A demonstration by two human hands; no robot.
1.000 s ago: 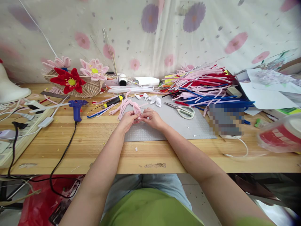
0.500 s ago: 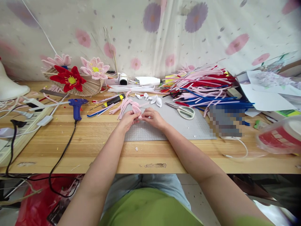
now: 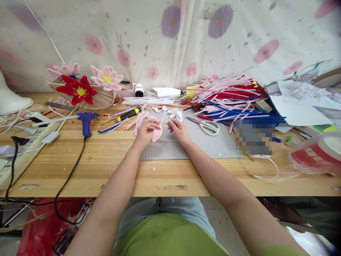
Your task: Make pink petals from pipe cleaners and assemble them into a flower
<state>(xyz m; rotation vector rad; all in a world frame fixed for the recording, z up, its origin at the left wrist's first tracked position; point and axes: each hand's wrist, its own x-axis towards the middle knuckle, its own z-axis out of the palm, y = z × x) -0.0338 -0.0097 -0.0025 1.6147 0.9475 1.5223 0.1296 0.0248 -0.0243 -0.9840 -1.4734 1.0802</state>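
Observation:
My left hand (image 3: 147, 133) pinches a pink pipe-cleaner petal (image 3: 157, 134) above the grey cutting mat (image 3: 204, 147). The petal's looped end hangs downward, and a pink strand (image 3: 162, 118) sticks up from its top. Just to the right, my right hand (image 3: 178, 132) has its fingers pressed together, a small gap away from the petal. Whatever is between those fingertips is too small to make out. Cut pink pipe cleaners (image 3: 136, 124) lie beyond my left hand. White petal pieces (image 3: 175, 114) rest on the mat behind my right hand.
Scissors (image 3: 209, 127) lie on the mat at right, before a heap of pipe cleaners (image 3: 226, 92). At left are a blue glue gun (image 3: 86, 124) with its cord, a utility knife (image 3: 129, 114) and a red flower (image 3: 77, 90). A plastic cup (image 3: 317, 153) stands far right.
The petal has turned over: its rounded end pointed up and now points down, with the strand upward. My right hand has come away from the petal, slightly rightward.

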